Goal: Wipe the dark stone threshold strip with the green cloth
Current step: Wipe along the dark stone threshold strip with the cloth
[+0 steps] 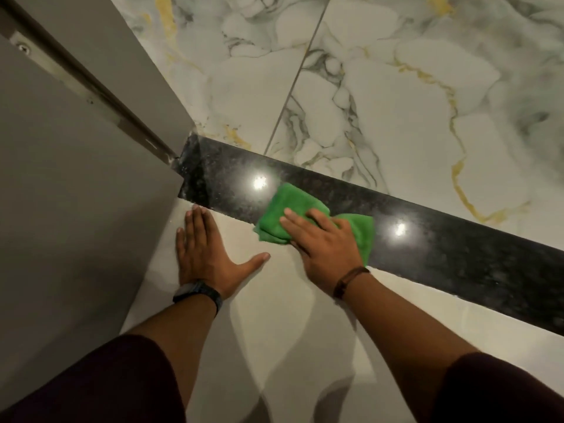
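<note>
From the head camera, the right hand (325,244) lies flat, fingers spread, pressing the folded green cloth (293,216) onto the dark stone threshold strip (442,257), which runs diagonally between the veined marble floor (396,102) and the plain pale tile (274,315). The left hand (203,254) rests open and empty, palm down on the pale tile just beside the strip's near edge, close to the grey door frame (76,178).

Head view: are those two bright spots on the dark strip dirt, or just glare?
Head view: glare; two round light reflections on the polished threshold strip, either side of the green cloth under the right hand. Same view: arm shadows fan across the pale floor beside the left hand; wide-angle bending at the edges.
</note>
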`<state>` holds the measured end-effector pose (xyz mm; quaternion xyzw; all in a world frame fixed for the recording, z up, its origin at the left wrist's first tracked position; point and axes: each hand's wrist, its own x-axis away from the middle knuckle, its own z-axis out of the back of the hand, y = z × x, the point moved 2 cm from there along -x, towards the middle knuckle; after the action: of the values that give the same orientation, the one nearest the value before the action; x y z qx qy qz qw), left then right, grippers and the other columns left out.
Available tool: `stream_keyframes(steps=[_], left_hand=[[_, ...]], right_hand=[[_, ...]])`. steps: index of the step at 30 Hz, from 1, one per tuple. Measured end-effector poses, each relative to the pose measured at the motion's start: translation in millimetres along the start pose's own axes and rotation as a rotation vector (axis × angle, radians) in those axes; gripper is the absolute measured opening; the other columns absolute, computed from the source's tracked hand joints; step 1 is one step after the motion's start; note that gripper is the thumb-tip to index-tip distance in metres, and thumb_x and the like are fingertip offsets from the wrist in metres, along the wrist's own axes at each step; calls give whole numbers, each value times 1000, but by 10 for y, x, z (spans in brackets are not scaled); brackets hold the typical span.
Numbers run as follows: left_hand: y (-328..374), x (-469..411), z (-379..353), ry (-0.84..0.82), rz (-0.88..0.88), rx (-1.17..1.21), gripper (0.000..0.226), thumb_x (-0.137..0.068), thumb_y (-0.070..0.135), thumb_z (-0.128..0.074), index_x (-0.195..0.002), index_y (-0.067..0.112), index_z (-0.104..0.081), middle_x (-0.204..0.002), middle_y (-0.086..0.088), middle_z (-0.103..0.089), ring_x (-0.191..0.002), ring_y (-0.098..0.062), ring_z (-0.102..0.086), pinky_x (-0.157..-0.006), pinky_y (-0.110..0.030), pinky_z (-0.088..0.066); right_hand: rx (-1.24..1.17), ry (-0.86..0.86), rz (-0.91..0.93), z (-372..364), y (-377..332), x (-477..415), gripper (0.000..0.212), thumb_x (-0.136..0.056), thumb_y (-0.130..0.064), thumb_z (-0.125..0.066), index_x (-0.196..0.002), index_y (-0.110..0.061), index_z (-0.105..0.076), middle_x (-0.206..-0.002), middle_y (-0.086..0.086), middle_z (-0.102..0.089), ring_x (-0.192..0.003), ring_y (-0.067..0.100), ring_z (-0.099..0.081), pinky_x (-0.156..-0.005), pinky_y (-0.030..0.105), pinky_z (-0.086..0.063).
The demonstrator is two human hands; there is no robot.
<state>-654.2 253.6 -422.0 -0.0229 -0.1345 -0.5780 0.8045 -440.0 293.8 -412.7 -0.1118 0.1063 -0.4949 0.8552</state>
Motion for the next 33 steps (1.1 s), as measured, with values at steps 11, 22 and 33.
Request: stream_keyframes(steps=[11,22,33], left_hand=[[502,488,-169,-27,19,-13,141,-53,102,-18,-151,3,4,-161,-18,1,-147,-30,7,-117,-47,5],[1203,838,-360,-69,-82,-24,145,-50,105,-16,-149,5,16,-160,-16,14,-145,-27,18,-118,-46,7],[1665,1085,-464,-97,-143,-2,148,-46,106,-19,-148,6,20,-159,-15,17,-145,-28,20,-118,-48,8]], right_hand=[[-39,16,-487,1,213,-325,59,-88,-16,-51,-142,-33,-36,-152,-15,-31,-136,24,-30,-91,49,-32],[69,66,-379,308,1080,671,52,-86,-22,-56,-137,-30,-44,-145,-8,-46,-126,27,-45,-84,45,-38],[45,41,-464,377,1162,789,49,-93,-25,-47,-140,-31,-41,-149,-13,-39,-131,24,-38,-86,42,-33]])
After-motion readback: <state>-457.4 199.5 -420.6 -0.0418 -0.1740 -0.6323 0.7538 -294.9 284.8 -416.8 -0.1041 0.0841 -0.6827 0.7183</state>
